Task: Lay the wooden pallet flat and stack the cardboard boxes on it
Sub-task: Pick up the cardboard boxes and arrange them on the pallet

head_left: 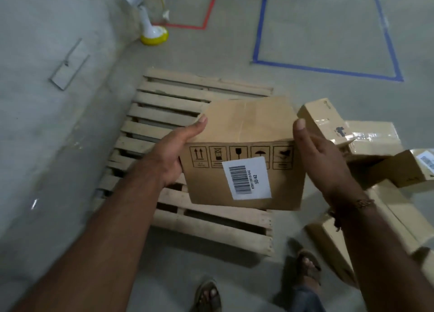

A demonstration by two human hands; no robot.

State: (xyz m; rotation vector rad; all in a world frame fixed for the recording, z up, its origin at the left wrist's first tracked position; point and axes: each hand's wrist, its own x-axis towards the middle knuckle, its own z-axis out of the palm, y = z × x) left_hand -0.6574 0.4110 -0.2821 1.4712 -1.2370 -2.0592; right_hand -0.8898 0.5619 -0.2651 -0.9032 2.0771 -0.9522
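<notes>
The wooden pallet (pixel 178 105) lies flat on the concrete floor, its slats running left to right. Above its right half I hold a cardboard box (pixel 246 128) with handling symbols and a white barcode label on the near face. My left hand (pixel 173 152) grips the box's left side, thumb on the top edge. My right hand (pixel 314 156) presses against the right side, thumb up on the top edge. No box rests on the pallet.
Several more cardboard boxes (pixel 373 138) lie in a loose heap on the floor right of the pallet. A grey wall runs along the left. A yellow-and-white fan base (pixel 153 33) stands at the back, with red and blue floor tape behind. My sandalled feet (pixel 307 262) are near the pallet's front edge.
</notes>
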